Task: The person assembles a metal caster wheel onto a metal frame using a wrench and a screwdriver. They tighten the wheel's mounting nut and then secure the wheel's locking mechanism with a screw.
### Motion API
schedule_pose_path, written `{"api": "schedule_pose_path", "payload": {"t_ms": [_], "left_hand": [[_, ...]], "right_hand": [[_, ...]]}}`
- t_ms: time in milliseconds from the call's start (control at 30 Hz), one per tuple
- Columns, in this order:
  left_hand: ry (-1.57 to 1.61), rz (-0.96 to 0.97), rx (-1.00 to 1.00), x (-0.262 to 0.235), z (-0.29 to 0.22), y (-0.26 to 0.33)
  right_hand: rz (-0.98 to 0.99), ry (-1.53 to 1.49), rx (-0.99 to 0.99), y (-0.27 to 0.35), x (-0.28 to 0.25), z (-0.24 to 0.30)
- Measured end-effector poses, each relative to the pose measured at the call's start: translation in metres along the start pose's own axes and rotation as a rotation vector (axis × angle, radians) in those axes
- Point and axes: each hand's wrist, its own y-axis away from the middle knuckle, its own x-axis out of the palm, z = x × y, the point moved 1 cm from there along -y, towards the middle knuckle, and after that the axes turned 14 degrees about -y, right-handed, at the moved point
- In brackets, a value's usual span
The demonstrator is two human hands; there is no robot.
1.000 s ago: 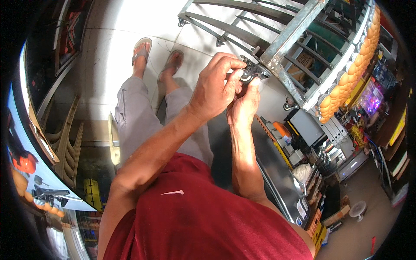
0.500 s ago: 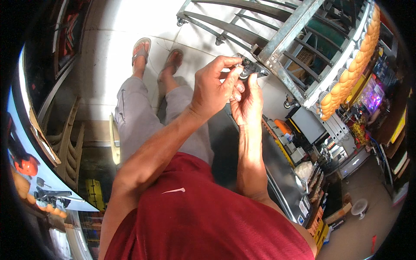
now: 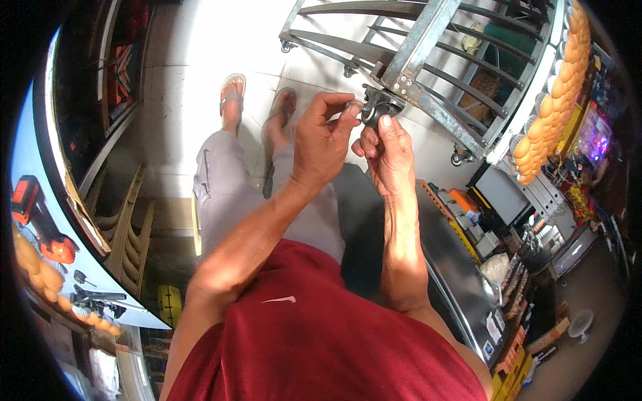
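A black caster wheel (image 3: pixel 378 112) sits at the lower corner of a metal rack frame (image 3: pixel 416 50). My right hand (image 3: pixel 391 157) is closed on the caster, its thumb pressed against the wheel and the other fingers curled beneath. Just left of the caster, my left hand (image 3: pixel 322 139) has its thumb and index finger pinched together. Something small seems to be between those fingertips, but it is too small to make out. More casters show along the frame, one at its far end (image 3: pixel 287 45) and another on the right (image 3: pixel 460 158).
Orange rounded trim (image 3: pixel 552 93) borders the rack's right side. A dark cabinet top (image 3: pixel 408 247) lies beneath my right forearm. To its right is a clutter of tools and boxes. On a light blue surface at left lies a red and black cordless drill (image 3: pixel 41 220).
The caster has turned, and its wheel now faces my right thumb. My left fingertips have drawn back from it to the left. The whole view has shifted slightly.
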Motion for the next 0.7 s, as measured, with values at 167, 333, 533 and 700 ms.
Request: {"api": "schedule_pose_path", "payload": {"t_ms": [167,333,533,700], "left_hand": [[-0.049,0.061,-0.102,-0.001,-0.002,-0.001],[-0.037,0.081,-0.105,-0.003,-0.003,-0.01],[0.106,0.005,-0.18,-0.001,0.006,0.003],[0.097,0.012,-0.115,0.001,0.004,0.002]], "right_hand": [[0.008,-0.175,-0.052,0.001,0.003,-0.01],[0.041,-0.216,-0.039,-0.001,0.001,-0.008],[0.063,-0.095,-0.053,0.001,-0.002,-0.003],[0.022,0.0,-0.056,0.001,0.0,0.0]]}}
